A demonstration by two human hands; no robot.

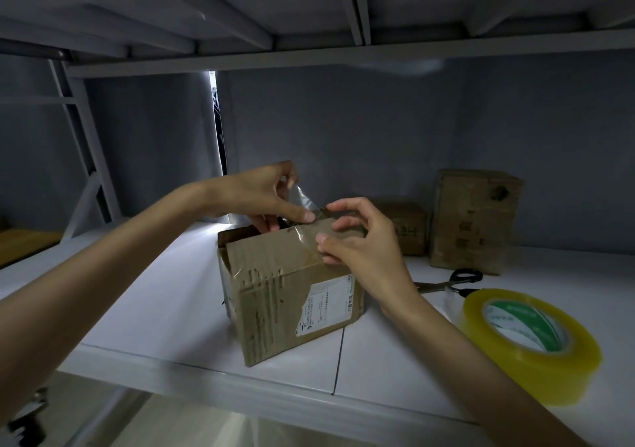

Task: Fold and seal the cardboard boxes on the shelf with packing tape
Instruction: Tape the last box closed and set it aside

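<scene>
While my left hand (261, 199) pinches the tape (304, 195) taut, my right hand (357, 240) seemingly presses it onto the box (292, 285) mid-shelf (154, 309), closing the flaps.

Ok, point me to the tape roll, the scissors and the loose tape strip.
tape roll (536, 360), head view, yellow outer side.
scissors (465, 276), head view, black handle.
tape strip (304, 197), head view, free clear end by the left hand.

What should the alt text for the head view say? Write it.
Two hands stick a strip of clear tape across the top of a cardboard box on a white shelf; a tape roll, scissors and two more boxes lie to the right.
</scene>
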